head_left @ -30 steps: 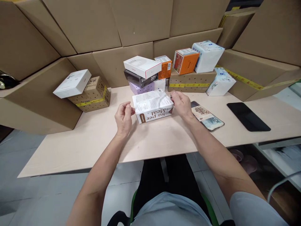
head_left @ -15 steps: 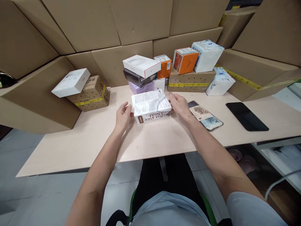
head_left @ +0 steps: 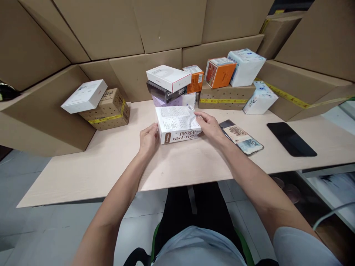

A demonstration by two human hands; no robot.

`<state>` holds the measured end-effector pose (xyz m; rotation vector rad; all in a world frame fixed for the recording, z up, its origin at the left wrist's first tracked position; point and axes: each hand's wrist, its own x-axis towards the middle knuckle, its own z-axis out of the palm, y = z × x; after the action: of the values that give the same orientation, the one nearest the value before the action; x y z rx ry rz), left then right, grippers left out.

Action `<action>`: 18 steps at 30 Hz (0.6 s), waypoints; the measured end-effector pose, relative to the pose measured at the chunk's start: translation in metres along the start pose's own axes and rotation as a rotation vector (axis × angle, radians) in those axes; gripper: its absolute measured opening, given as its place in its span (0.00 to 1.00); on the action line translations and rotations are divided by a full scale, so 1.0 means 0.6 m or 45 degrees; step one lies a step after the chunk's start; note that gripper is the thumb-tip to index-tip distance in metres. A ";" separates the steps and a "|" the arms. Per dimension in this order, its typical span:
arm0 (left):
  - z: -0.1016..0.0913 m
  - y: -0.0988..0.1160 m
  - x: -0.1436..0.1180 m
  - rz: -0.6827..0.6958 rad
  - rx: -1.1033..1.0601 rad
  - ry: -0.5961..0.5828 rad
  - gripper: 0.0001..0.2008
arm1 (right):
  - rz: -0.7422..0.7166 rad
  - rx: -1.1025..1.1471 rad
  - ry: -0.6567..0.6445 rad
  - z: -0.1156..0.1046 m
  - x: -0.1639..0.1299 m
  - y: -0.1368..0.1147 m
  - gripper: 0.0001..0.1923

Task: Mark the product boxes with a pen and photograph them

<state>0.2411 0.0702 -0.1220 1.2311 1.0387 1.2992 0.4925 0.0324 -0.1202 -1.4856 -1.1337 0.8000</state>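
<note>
A white carton printed "Su-per Meal" (head_left: 179, 123) lies on the table in front of me, its brown lettering upside down to my view. My left hand (head_left: 149, 139) is against the carton's left end, with its fingers curled together there. At the opposite end my right hand (head_left: 208, 125) grips the carton, a finger reaching over the top edge and the others down its side, partly hidden. Just behind the carton stands a stack: a flat white box (head_left: 168, 77) over a black box (head_left: 165, 91) and a purple dotted box (head_left: 166, 101).
Left stands a brown carton (head_left: 112, 114) with a white box (head_left: 84, 96) on top. Back right, an orange box (head_left: 222, 74) and a white tissue pack (head_left: 245, 68) sit on another taped carton (head_left: 224, 96). A pouch with banknotes (head_left: 241, 136) and a black phone (head_left: 291, 139) lie right.
My left hand has closed in on the carton's left end, its fingers now curled. My right hand has brought its fingers over the top edge. The carton has barely shifted.
</note>
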 end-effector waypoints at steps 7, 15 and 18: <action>-0.007 0.026 -0.015 0.354 0.074 -0.007 0.18 | 0.153 0.343 -0.004 0.014 0.007 0.000 0.16; -0.010 0.051 -0.033 0.914 0.413 -0.233 0.22 | 0.168 0.297 -0.092 0.021 0.020 0.017 0.20; -0.004 0.055 -0.037 1.096 0.584 -0.165 0.24 | -0.042 -0.057 0.140 0.019 0.018 0.012 0.22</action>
<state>0.2341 0.0446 -0.0921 2.2377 0.7387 1.6169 0.4874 0.0462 -0.1288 -1.5251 -1.0971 0.6662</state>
